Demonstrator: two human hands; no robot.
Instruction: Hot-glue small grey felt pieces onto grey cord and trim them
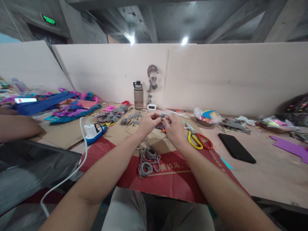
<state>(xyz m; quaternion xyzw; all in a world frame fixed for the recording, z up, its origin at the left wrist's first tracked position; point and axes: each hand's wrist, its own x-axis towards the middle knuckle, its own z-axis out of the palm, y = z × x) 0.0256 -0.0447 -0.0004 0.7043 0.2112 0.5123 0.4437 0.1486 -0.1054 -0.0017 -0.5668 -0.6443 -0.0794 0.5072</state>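
Over the middle of the table, my left hand (149,122) and my right hand (174,126) meet, fingertips pinched on a small grey piece (162,116) that looks like felt. Its exact shape is too small to make out. Below my hands, coils of grey cord (148,160) lie on a red and brown paper sheet (168,183). Scissors (198,139) with one yellow and one red handle rest to the right of my right hand. Left of my left hand are a small ball of grey yarn (124,121) and loose grey cut pieces (136,116).
A bottle (139,98) and small white clock (151,107) stand at the back, near a hanging grey moon ornament (152,69). A black phone (237,148) lies at right. A power strip (95,135) with a white cable sits left, near another person's arm (19,128).
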